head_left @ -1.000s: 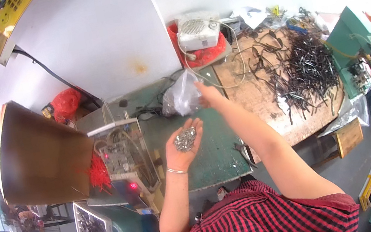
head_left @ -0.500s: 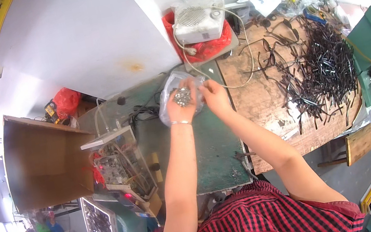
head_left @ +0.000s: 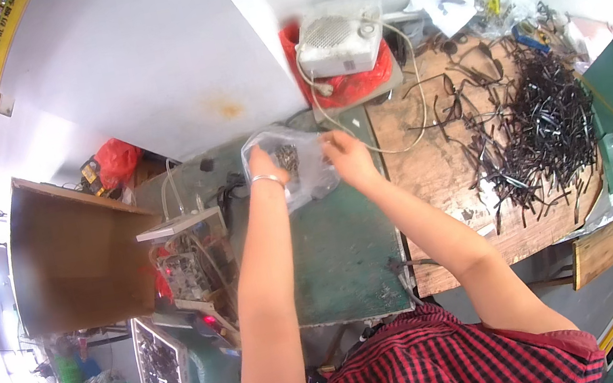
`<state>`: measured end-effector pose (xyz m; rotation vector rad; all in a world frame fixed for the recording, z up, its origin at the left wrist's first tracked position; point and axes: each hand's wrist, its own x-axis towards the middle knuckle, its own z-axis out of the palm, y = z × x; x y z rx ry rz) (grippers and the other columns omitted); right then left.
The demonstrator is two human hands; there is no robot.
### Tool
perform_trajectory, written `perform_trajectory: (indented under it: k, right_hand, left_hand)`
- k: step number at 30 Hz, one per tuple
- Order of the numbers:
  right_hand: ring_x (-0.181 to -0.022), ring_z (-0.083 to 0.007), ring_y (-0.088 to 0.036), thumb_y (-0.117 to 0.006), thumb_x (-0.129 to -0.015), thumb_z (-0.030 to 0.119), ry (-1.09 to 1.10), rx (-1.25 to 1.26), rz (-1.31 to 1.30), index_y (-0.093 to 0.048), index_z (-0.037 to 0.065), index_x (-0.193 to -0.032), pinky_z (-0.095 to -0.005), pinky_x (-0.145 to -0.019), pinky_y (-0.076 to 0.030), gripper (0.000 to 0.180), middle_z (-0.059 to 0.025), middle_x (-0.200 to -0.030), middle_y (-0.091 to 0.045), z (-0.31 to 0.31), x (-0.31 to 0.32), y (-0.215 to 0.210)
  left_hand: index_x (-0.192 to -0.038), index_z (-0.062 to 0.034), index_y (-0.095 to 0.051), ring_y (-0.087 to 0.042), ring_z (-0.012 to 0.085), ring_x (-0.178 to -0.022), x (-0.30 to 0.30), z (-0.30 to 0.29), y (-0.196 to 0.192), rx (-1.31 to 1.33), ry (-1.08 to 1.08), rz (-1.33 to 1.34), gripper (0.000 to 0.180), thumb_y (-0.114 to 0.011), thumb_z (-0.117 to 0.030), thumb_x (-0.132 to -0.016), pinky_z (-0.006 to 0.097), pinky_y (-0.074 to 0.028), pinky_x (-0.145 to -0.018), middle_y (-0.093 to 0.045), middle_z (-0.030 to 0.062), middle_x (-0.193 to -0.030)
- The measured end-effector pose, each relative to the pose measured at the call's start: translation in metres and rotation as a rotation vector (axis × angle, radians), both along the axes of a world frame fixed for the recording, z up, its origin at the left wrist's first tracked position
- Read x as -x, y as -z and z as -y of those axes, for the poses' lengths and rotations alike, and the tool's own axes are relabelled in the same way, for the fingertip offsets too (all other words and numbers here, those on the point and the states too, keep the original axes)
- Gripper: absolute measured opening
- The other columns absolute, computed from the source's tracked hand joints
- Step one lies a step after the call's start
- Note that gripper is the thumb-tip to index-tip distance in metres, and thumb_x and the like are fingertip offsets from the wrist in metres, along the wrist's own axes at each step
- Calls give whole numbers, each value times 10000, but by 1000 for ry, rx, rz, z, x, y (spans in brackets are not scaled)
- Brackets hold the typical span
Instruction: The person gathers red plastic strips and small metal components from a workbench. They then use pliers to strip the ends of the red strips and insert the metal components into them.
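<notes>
- While the left hand [head_left: 262, 162] tips inside the bag [head_left: 310, 164], its grip can't be judged.
- Metal pieces [head_left: 287, 159] seemingly left the palm, toward 3 o'clock.
- Right hand [head_left: 347, 155] pinches the bag.

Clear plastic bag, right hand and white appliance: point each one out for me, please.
Clear plastic bag [head_left: 310, 167]: head view, on its side, between the two hands.
Right hand [head_left: 350, 157]: head view, on the back of the hand.
White appliance [head_left: 340, 39]: head view, on the middle of its casing.

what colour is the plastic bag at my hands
The plastic bag looks translucent whitish; head view.
</notes>
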<state>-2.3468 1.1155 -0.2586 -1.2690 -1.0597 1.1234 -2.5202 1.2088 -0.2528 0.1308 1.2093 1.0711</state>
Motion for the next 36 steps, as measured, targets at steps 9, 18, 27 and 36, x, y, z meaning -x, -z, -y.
perform_trajectory:
  k: [9, 18, 27, 36]
  right_hand:
    - [-1063, -369, -612, -623, -856, 237, 69, 55, 470, -577, 40, -1249, -420, -919, -483, 442, -205, -1112, -655, 158, -32, 16]
    - [-946, -363, -643, -552, -830, 250, 694, 677, 785, -656, 110, -1106, -440, -831, -510, 327, -175, -1011, -678, 506, -101, 62]
    - [-883, -361, -655, -504, -715, 190, 292, 1395, 605, -708, 12, -932, -468, -779, -517, 347, -204, -949, -690, 791, -6, 196]
    - [-843, -347, -673, -532, -730, 217, 369, 1385, 546, -722, 45, -937, -453, -751, -528, 329, -195, -936, -699, 821, -11, 219]
  left_hand:
    - [-1216, 45, -575, -510, 350, -1224, 15, -18, 32, -505, 956, -1222, 507, -349, -357, -1004, 430, -367, -1057, -534, 233, -1318]
    - [-1423, -11, -384, -494, 405, -1242, -45, 82, 2, -731, 900, -1755, 745, -527, -510, -889, 469, -396, -1033, -478, 267, -1370]
    - [-1292, -150, -559, -356, 300, -1350, -14, 96, 15, -613, 1082, -2183, 467, -508, -424, -918, 610, -302, -1052, -552, 80, -1327]
    - [-1111, -82, -675, -575, 368, -1146, -33, 51, 26, -687, 1146, -1949, 384, -455, -346, -939, 586, -420, -946, -642, 162, -1187]
